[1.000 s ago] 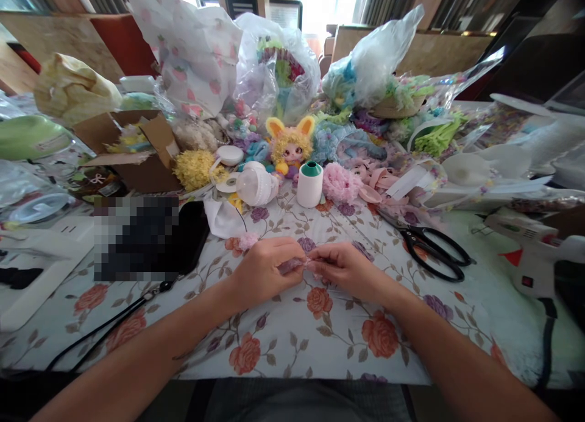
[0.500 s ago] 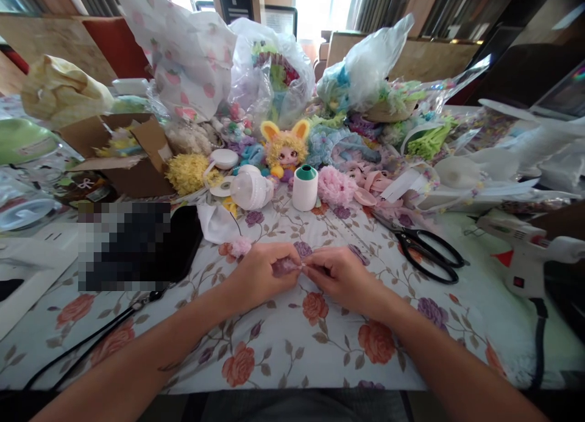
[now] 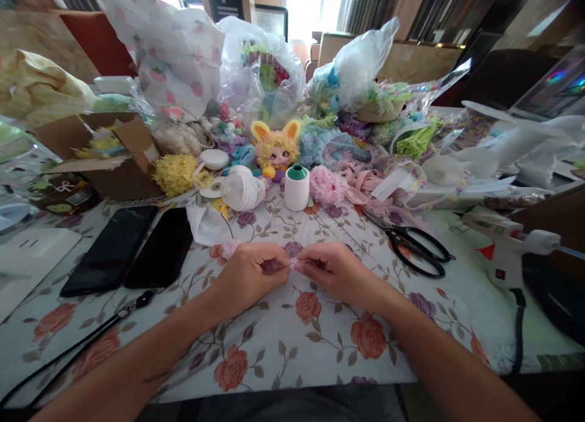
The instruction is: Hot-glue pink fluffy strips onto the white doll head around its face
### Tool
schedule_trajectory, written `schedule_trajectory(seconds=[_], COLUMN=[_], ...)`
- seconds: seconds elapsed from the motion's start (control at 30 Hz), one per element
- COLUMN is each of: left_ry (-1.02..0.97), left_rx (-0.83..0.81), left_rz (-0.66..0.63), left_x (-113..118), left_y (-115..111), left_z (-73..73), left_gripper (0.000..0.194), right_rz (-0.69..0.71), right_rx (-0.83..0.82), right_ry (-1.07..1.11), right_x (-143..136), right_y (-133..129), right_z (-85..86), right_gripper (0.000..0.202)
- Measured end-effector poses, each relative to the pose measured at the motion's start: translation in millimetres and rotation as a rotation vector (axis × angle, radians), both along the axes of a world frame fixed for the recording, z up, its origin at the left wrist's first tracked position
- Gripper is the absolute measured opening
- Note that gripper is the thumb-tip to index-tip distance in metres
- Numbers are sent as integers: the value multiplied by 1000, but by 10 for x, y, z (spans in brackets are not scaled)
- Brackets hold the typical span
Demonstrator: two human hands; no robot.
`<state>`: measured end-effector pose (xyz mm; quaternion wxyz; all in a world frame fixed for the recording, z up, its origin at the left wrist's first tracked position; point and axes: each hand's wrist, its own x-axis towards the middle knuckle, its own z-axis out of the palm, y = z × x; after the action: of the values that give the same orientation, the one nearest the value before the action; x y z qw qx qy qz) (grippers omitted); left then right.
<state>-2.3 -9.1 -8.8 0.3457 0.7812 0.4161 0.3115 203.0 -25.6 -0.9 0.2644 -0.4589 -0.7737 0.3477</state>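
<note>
Away from hands (image 3: 247, 273) (image 3: 340, 273), yellow bits (image 3: 104, 144) in box (image 3: 119, 181)

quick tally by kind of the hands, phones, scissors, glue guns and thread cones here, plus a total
hands: 2
phones: 2
scissors: 1 pair
glue gun: 1
thread cone: 1
total: 7

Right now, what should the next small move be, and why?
Probably hold the left hand steady and ease the right hand slightly aside: the fingertips of both hands meet around a small pale piece, largely hiding it, so a little gap might show how it sits. The scissors lie apart, off to the right, untouched.
</note>
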Motion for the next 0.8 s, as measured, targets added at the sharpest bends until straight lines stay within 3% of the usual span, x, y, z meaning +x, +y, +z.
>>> schedule_trajectory(seconds=[0.2,0.3,0.43,0.63,0.8], left_ry=[-192,-251,-245,-236,-216], left_rx=[-130,-191,-237,-258,-249], left_rz=[414,515,515,512,498], left_x=[-31,-24,-3,27,29], left_y=[116,150,144,117,124], left_z=[174,229,233,244,219], left_gripper=[8,10,10,12,14], right_rz=[-446,-354,-201,-276,-229], right_rx=[195,79,-91,17,159], right_ry=[153,30,-237,-387,-333], right_x=[663,908,877,775,714], right_y=[180,186,144,160,191], right_z=[253,297,287,255,177], right_gripper=[20,18,15,11,14])
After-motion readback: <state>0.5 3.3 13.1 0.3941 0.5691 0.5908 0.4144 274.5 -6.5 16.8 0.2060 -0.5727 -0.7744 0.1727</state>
